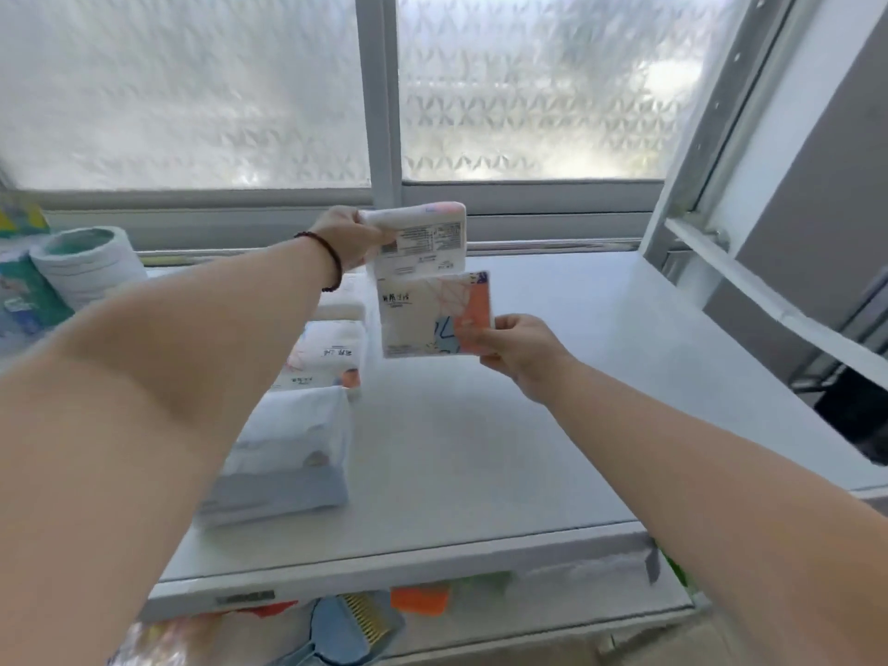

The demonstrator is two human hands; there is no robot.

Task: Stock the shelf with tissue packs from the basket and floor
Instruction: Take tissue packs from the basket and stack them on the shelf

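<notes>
The pack in your left hand point(348, 237) is white with black print point(423, 242); your right hand's pack point(435, 314) is white with an orange block and blue marks. Your shelf top point(552, 401) is pale grey-white, your wrist beads point(331, 257) dark red.

Both forearms are bare; no sleeve is visible on either arm. The left hand point(347, 237) carries one wrist item: a bracelet point(327, 262) of small, dark reddish-brown round beads, located behind the fingers at the wrist. The right hand point(521, 352) is bare from fingers to wrist, likewise ungloved.
</notes>
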